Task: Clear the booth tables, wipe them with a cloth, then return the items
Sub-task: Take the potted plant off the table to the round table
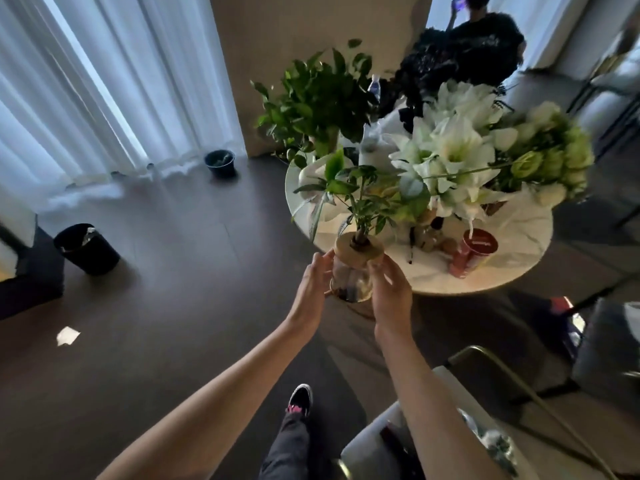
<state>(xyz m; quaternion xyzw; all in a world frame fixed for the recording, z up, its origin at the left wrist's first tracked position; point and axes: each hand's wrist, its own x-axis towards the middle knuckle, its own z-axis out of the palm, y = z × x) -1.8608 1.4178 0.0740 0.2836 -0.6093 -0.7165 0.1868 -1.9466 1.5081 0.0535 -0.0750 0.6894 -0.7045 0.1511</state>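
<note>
Clear glass, capped with a pale wooden collar: that is the small plant vase (353,271) I carry between both palms, at the near edge of the round white table (450,282), level with its rim; whether its base touches anything I cannot tell. My left hand (311,289) presses its side with the fingers nearly straight, and my right hand (389,292) curls round the other side, fingers wrapping the glass just under the collar. A thin green sapling rises from the collar. On the table stands a red cup (471,252) with white script on its lid, too blurred for me to read. Behind it spreads a big bouquet of white lilies (457,147) and pale green blooms, and farther back a leafy green plant (315,98) beside a white bottle (372,143) whose label I cannot make out. The floor (173,271) is dark wood boards. A black waste bin (86,247) stands to my left, a smaller dark pot (220,162) sits by the white curtains (104,81), and a white scrap of paper (67,336) lies on the boards. Another person in black (485,39) stands beyond the table. A grey chair with a brass frame (485,393) is at my right, and my dark shoe (299,398) shows below.
</note>
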